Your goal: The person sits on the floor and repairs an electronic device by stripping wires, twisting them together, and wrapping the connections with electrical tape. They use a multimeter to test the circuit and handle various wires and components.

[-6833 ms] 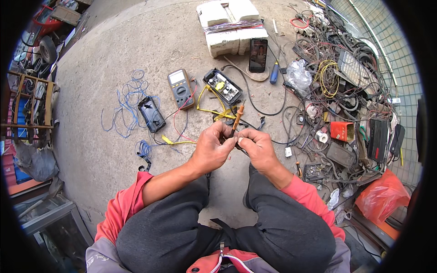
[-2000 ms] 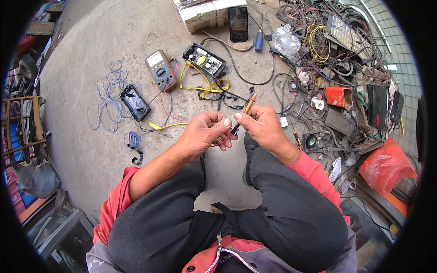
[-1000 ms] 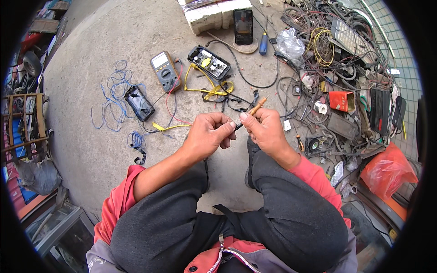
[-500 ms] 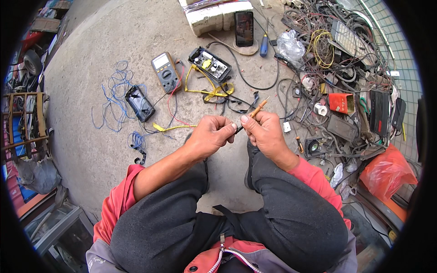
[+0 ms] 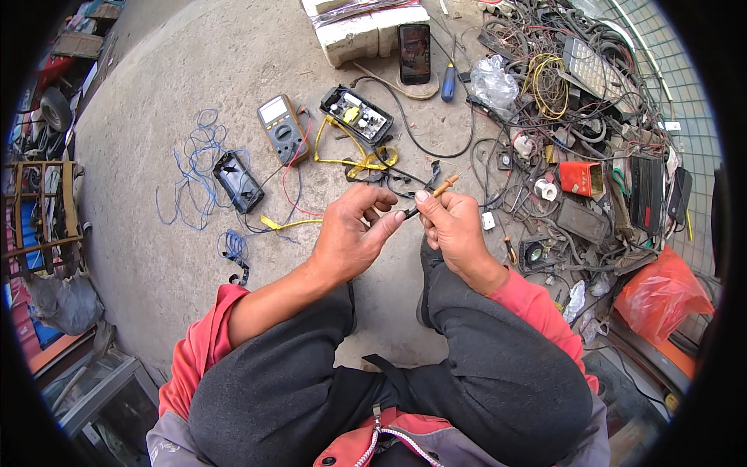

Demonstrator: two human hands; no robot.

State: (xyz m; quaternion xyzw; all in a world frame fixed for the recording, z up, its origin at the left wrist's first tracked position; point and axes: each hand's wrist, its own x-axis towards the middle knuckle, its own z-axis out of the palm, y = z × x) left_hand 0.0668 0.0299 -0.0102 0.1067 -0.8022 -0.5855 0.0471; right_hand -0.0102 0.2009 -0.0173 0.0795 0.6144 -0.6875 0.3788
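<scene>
My right hand is closed round a slim orange-brown pen-like tool, which points up and to the right past my thumb. A short dark length runs from this grip toward my left hand. The left thumb tip rests at that dark end, and the other left fingers are loosely curled; what lies beneath them is hidden. Beyond my hands, a grey multimeter lies on the ground with red and black leads. Beside it is an opened black case with a circuit board, and a black case half lies nearer.
Tangled blue wire and yellow tape lie on the concrete. A phone leans on a white foam block, with a blue-handled screwdriver alongside. Heaped cables and scrap fill the right, near a red plastic bag.
My left index finger has lifted away from the thumb, loosening the pinch. The right hand has turned slightly, and less of the orange-brown tool's tip shows.
</scene>
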